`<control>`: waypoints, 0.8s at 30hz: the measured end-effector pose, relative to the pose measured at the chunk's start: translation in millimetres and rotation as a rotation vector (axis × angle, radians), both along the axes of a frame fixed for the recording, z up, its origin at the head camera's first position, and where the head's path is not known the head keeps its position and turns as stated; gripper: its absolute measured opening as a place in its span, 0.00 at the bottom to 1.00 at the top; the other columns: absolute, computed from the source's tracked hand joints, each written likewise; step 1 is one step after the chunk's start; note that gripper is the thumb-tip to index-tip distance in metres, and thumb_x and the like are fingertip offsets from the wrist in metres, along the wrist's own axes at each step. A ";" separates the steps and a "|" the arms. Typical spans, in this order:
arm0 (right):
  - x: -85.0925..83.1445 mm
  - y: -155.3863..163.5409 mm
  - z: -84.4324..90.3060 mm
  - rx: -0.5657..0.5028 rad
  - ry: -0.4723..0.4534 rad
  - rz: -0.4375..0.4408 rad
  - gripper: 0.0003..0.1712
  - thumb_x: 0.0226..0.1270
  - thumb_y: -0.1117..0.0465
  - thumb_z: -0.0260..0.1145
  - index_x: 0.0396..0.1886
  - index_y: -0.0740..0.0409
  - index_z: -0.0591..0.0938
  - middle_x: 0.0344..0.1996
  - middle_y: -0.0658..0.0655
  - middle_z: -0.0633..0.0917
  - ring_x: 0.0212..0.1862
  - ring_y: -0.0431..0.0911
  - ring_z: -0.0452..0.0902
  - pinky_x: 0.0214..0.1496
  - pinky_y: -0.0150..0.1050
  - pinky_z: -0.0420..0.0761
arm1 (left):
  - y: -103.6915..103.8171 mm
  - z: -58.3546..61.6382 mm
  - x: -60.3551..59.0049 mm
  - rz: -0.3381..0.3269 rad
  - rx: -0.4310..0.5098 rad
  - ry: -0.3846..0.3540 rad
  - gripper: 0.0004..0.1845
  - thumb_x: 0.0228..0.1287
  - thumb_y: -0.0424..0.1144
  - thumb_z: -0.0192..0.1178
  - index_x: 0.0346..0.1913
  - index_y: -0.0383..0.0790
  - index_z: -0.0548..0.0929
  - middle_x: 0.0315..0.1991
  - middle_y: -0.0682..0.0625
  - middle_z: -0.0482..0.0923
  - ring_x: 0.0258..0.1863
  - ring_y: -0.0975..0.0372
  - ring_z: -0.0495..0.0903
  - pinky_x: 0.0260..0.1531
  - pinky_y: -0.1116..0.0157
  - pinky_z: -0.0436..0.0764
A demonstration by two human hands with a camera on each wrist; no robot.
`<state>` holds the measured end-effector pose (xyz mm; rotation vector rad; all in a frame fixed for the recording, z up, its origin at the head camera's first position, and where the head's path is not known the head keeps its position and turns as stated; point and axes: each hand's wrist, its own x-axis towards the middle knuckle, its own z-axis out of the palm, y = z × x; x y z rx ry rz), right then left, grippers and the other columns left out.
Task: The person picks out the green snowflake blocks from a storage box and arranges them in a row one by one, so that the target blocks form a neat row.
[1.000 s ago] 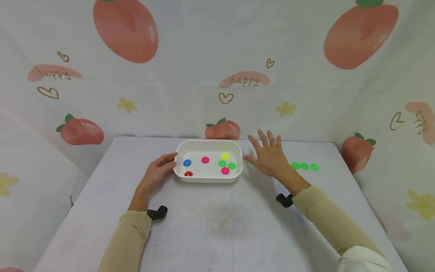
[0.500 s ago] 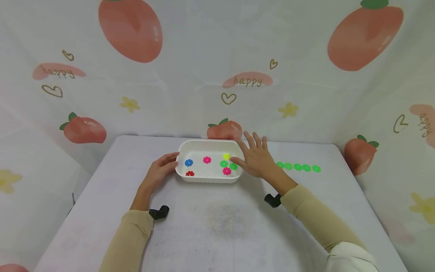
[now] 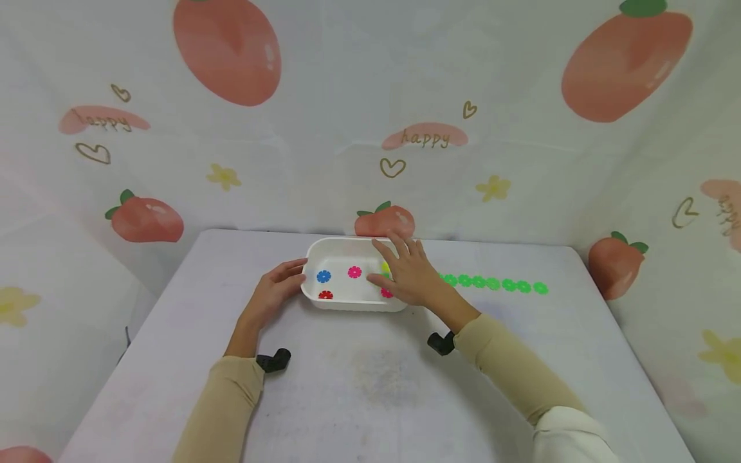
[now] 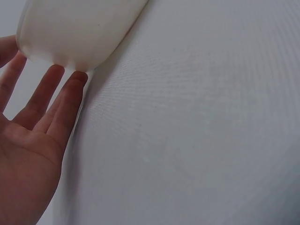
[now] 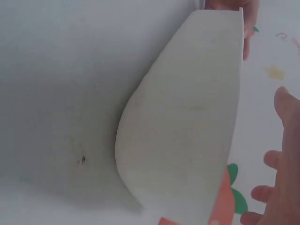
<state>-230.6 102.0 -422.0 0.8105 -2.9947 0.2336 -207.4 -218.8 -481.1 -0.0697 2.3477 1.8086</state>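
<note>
A white oval tray (image 3: 353, 307) stands near the table's back edge. Inside it lie a blue notched disc (image 3: 323, 276), a pink disc (image 3: 354, 272) and a red disc (image 3: 325, 294); yellow and another pink show at its right end, partly covered. My left hand (image 3: 276, 286) touches the tray's left end with extended fingers; in the left wrist view the fingertips (image 4: 80, 76) meet its outer wall. Above the right end hovers my right hand (image 3: 410, 275), fingers spread and nothing visibly held. The right wrist view shows those fingers beyond the tray's rim, not gripping it.
Several green notched discs (image 3: 492, 283) form a row on the table right of the tray. A patterned cloth (image 3: 324, 161) hangs behind the table. Black wrist cameras (image 3: 274, 361) sit below both hands.
My right hand has moved left from the table beside the tray to above its right end, uncovering more of the green row. My left hand has stayed at the tray's left end.
</note>
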 end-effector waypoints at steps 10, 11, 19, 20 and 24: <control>-0.2 -22.9 -6.8 -0.149 -0.161 -0.006 0.46 0.64 0.28 0.49 0.76 0.37 0.48 0.76 0.54 0.49 0.75 0.56 0.46 0.72 0.59 0.63 | 3.5 12.8 3.8 -0.025 0.026 -0.018 0.26 0.68 0.46 0.57 0.68 0.50 0.69 0.68 0.45 0.68 0.65 0.52 0.71 0.67 0.53 0.69; -0.1 -24.3 -7.1 -0.166 -0.191 -0.012 0.46 0.64 0.28 0.49 0.76 0.36 0.48 0.76 0.53 0.49 0.75 0.56 0.46 0.70 0.59 0.66 | 4.0 15.5 5.1 -0.027 0.027 -0.017 0.26 0.68 0.45 0.57 0.68 0.49 0.69 0.68 0.45 0.68 0.65 0.52 0.71 0.67 0.54 0.70; -4.1 -31.4 -9.4 -0.324 -0.384 -0.056 0.46 0.64 0.29 0.50 0.76 0.36 0.48 0.76 0.52 0.48 0.75 0.57 0.46 0.70 0.63 0.64 | 6.0 24.5 9.6 -0.036 0.044 -0.009 0.26 0.69 0.43 0.56 0.68 0.46 0.68 0.69 0.44 0.67 0.64 0.53 0.72 0.60 0.66 0.76; -5.0 -32.1 -10.3 -0.336 -0.395 -0.056 0.46 0.64 0.29 0.50 0.76 0.36 0.48 0.76 0.52 0.49 0.75 0.57 0.46 0.71 0.62 0.63 | 6.0 24.1 9.4 -0.038 0.049 -0.009 0.26 0.69 0.43 0.56 0.68 0.45 0.68 0.69 0.44 0.67 0.65 0.52 0.72 0.60 0.67 0.77; -7.8 -34.5 -14.4 -0.373 -0.430 -0.049 0.47 0.63 0.27 0.48 0.76 0.37 0.47 0.75 0.52 0.50 0.75 0.55 0.47 0.73 0.59 0.59 | 5.3 21.8 8.1 -0.040 0.078 -0.020 0.27 0.69 0.43 0.56 0.69 0.46 0.68 0.69 0.44 0.66 0.65 0.53 0.71 0.61 0.66 0.76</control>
